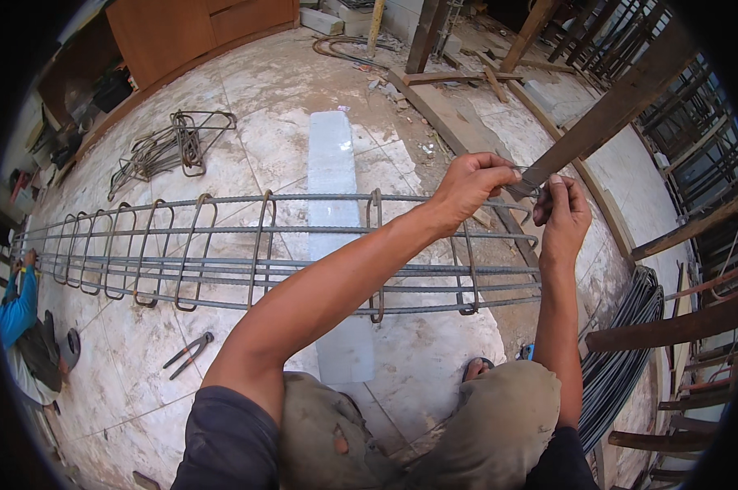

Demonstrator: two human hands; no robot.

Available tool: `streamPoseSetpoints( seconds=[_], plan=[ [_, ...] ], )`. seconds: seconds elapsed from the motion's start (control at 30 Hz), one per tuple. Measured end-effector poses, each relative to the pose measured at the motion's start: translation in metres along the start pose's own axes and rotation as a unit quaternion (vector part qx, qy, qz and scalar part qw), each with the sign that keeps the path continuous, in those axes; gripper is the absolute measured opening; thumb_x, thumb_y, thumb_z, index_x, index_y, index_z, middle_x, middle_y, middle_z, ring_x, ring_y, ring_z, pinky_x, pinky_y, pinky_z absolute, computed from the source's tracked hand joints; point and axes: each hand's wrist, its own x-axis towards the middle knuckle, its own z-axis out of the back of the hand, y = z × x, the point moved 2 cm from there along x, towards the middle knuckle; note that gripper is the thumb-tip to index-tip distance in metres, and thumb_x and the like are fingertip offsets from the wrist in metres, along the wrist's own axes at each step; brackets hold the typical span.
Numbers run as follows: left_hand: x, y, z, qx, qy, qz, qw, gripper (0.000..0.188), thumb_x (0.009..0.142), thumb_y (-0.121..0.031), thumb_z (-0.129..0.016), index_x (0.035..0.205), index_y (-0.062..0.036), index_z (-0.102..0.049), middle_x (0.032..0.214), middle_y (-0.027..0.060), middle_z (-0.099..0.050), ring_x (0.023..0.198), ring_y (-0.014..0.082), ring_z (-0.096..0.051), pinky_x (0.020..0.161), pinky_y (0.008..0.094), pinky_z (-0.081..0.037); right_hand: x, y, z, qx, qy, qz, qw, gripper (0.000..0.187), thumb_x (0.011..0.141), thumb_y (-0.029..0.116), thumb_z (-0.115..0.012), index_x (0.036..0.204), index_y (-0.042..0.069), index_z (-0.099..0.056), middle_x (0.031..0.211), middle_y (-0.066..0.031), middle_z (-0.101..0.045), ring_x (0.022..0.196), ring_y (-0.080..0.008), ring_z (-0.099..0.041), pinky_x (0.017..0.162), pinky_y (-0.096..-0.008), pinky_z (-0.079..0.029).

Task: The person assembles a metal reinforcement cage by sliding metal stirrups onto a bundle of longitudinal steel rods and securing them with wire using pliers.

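Observation:
Both arms reach to the far right, over the end of a rebar cage (269, 237) of long ribbed bars and bent stirrups. My left hand (469, 186) is closed in a pinch on thin tie wire (535, 193), which shows as fine dark strands between my fingers. My right hand (563, 211) pinches the same wire from the other side, fingers curled. Just behind the fingertips is the lower end of a dark wooden post (606, 106); whether the wire touches it I cannot tell. Pincers (189, 354) with dark handles lie on the floor left of my arm.
A tangled pile of bent stirrups (171, 151) lies beyond the cage. A pale strip (330, 155) runs under it. Bundled dark rods (626, 351) and timbers (679, 331) crowd the right. At far left, a person in a blue sleeve (18, 310) is beside the cage's other end.

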Motion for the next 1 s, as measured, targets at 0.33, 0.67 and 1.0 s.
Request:
streamPoseSetpoints(
  seconds=[0.33, 0.67, 1.0],
  plan=[
    [0.008, 0.000, -0.012, -0.129, 0.005, 0.001, 0.992, 0.023, 0.091, -0.015, -0.061, 0.108, -0.0045, -0.052, 0.097, 0.0113, -0.070, 0.091, 0.0201, -0.071, 0.074, 0.0354, -0.062, 0.009, -0.013, 0.010, -0.036, 0.031, -0.007, 0.999, 0.021, 0.105, 0.023, -0.062, 0.093, 0.006, -0.064, 0.070, 0.0016, -0.055, 0.056, -0.0038, -0.046, 0.050, -0.0210, -0.033],
    [0.046, 0.025, -0.013, 0.074, 0.000, -0.130, 0.989, 0.037, 0.092, -0.032, -0.059, 0.076, 0.0015, -0.061, 0.068, 0.0037, -0.056, 0.064, 0.0147, -0.051, 0.059, 0.0342, -0.042, 0.038, -0.053, 0.028, -0.042, 0.042, -0.011, 0.998, 0.023, 0.106, 0.027, -0.060, 0.101, 0.006, -0.066, 0.071, 0.0027, -0.051, 0.059, -0.0044, -0.041, 0.053, -0.0233, -0.029],
    [0.054, 0.020, -0.027, 0.070, -0.039, -0.040, 0.996, 0.043, 0.097, -0.042, -0.066, 0.078, -0.0038, -0.062, 0.067, 0.0014, -0.055, 0.058, 0.0134, -0.050, 0.054, 0.0326, -0.038, 0.070, -0.086, 0.039, -0.023, 0.078, -0.006, 0.997, 0.029, 0.105, 0.032, -0.062, 0.108, 0.004, -0.067, 0.077, 0.0024, -0.052, 0.067, -0.0064, -0.043, 0.060, -0.0236, -0.034]
  ],
)
